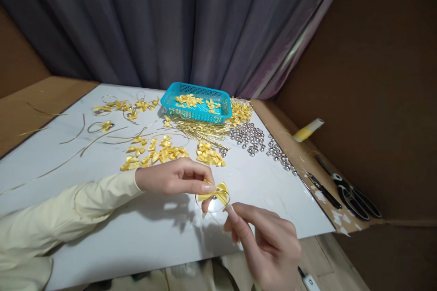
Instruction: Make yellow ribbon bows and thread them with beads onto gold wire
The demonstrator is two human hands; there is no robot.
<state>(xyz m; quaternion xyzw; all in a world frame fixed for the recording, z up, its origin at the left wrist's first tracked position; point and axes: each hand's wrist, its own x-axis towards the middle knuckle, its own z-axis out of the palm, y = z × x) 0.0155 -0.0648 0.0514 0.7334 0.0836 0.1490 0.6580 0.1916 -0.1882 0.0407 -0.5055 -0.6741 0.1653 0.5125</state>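
My left hand (177,178) pinches a small yellow ribbon bow (215,192) between thumb and fingers just above the white board (143,232). A thin gold wire loop (213,207) hangs from the bow. My right hand (266,243) is closed, its fingertips pinching the gold wire just below and right of the bow. Loose yellow bows (160,152) lie in piles behind my left hand.
A blue basket (196,102) with bows stands at the back. Before it lie gold wire pieces (205,131); silver bells (252,138) are to their right. Finished bow loops (124,107) lie at the back left. Scissors (351,191) and a yellow spool (307,130) lie right.
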